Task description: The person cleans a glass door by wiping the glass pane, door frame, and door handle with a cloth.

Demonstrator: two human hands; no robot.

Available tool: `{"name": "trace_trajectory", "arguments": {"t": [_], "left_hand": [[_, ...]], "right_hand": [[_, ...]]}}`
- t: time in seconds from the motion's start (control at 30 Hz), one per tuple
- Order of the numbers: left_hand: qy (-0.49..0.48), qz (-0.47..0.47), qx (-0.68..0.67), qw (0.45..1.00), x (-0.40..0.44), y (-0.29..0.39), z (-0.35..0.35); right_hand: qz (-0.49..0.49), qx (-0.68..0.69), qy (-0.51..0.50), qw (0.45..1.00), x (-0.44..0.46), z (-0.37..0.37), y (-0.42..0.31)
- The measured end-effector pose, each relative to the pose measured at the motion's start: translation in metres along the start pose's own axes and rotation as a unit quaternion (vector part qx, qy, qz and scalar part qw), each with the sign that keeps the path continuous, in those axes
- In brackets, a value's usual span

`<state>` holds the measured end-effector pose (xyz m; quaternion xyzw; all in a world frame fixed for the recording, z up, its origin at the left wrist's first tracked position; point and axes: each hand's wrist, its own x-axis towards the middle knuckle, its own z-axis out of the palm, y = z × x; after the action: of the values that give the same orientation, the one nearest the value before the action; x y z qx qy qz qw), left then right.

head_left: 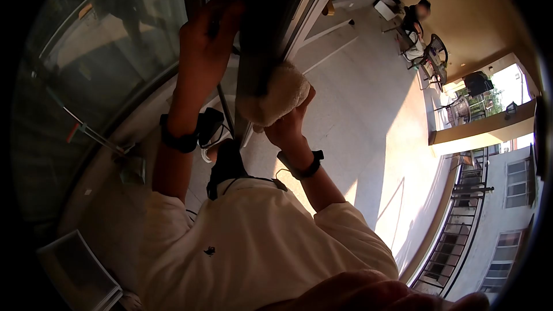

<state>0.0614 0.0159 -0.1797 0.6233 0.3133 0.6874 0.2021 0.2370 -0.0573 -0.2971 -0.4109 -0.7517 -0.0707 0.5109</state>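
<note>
Right grip (pixel 290 129) clasps pale cloth (pixel 283 95), twelve o'clock; likely soft, light, best palmed. Left grip (pixel 207 37), eleven o'clock: closure indeterminable.

The cloth (pixel 282 95) lies against the door frame (pixel 262 29), right of the glass panel (pixel 115 75).

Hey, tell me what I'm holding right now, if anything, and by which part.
Your right hand holds what looks like a pale fluffy cloth by its lower right edge in the picture. Whether your left hand grips anything can't be told.
</note>
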Motion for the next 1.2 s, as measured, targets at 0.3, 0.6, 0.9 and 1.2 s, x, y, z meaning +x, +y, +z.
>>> {"name": "trace_trajectory", "arguments": {"t": [0.3,0.6,0.9,1.2], "left_hand": [[-0.100,-0.072,0.020,0.992,0.003,0.004,-0.007],[-0.103,-0.139,-0.088,0.981,-0.059,-0.048,0.003],[-0.190,-0.184,-0.062,0.962,-0.097,-0.063,0.003],[-0.216,-0.213,-0.059,0.951,-0.087,-0.075,0.011]], "right_hand": [[0.243,-0.017,-0.149,0.958,-0.128,0.037,0.039],[0.279,0.070,0.013,0.958,-0.056,0.018,0.048],[0.298,0.153,0.011,0.942,-0.066,0.029,0.078],[0.423,0.250,-0.130,0.861,-0.123,0.048,0.105]]}}
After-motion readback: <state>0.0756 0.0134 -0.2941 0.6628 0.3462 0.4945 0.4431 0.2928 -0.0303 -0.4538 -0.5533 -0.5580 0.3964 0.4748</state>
